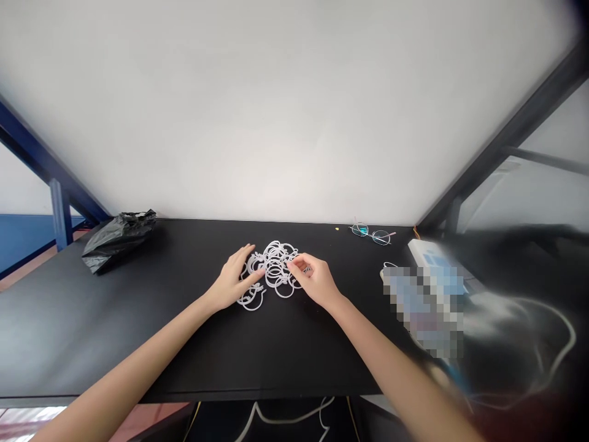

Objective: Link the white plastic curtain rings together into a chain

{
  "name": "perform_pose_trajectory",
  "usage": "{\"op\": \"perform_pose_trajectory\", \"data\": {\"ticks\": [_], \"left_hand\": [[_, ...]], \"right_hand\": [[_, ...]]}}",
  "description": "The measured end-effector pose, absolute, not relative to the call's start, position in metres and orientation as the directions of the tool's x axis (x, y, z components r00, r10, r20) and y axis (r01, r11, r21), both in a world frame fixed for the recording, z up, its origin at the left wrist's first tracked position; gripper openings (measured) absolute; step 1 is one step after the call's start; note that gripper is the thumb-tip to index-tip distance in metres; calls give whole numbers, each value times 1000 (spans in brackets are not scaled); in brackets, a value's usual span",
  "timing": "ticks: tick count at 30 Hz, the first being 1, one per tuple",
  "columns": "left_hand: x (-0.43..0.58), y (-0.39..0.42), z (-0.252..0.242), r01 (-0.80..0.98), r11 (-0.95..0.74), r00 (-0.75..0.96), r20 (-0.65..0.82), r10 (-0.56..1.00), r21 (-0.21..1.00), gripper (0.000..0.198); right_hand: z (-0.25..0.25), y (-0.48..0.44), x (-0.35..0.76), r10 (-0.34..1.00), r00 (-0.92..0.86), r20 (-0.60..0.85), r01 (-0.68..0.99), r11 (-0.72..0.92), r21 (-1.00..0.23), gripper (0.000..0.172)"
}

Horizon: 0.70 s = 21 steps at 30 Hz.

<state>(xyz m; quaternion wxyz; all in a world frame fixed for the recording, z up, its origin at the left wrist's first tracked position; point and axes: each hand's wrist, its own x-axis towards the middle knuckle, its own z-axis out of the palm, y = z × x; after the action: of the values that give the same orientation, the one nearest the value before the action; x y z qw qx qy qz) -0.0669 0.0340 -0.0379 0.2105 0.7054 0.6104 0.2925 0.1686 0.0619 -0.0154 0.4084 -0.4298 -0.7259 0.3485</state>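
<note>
A heap of white plastic rings (278, 270), looking like curtain rings with small tabs and gaps, lies on the black tabletop (193, 350). My left hand (234, 277) rests against the left side of the heap, its fingers stretched out and the thumb apart, touching the rings. A few rings lie below that thumb, toward the near edge. At the heap's right side my right hand (315, 279) has thumb and forefinger pinched on the edge of a white ring. Its other fingers are curled and partly hidden.
A crumpled black plastic bag (120, 236) lies at the back left. Eyeglasses (370, 233) sit at the back right near the wall. A white box (430, 255), a blurred-out item and a white cable (568, 334) occupy the right side. Metal frame bars rise at both sides.
</note>
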Motion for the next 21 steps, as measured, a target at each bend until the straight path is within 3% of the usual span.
{"op": "perform_pose_trajectory", "data": {"ticks": [5,9,13,15,18,21], "left_hand": [[-38,53,-38,752,-308,266,160,951,582,75],[-28,58,-38,713,-371,306,211,928,596,53],[-26,54,-37,669,-417,313,275,909,615,36],[-26,51,-36,656,-426,326,275,905,623,32],[-25,47,-33,646,-435,337,276,900,628,30],[-21,45,-31,634,-429,331,276,902,643,28]], "right_hand": [[-19,63,168,909,-319,267,312,367,-876,17],[-23,65,170,907,-282,311,308,393,-867,19],[-25,71,174,866,-120,485,453,482,-750,18],[-27,76,175,847,-126,516,540,495,-681,24],[-33,82,174,884,-224,411,617,455,-643,47],[-34,83,171,888,-310,339,606,459,-650,48]]}}
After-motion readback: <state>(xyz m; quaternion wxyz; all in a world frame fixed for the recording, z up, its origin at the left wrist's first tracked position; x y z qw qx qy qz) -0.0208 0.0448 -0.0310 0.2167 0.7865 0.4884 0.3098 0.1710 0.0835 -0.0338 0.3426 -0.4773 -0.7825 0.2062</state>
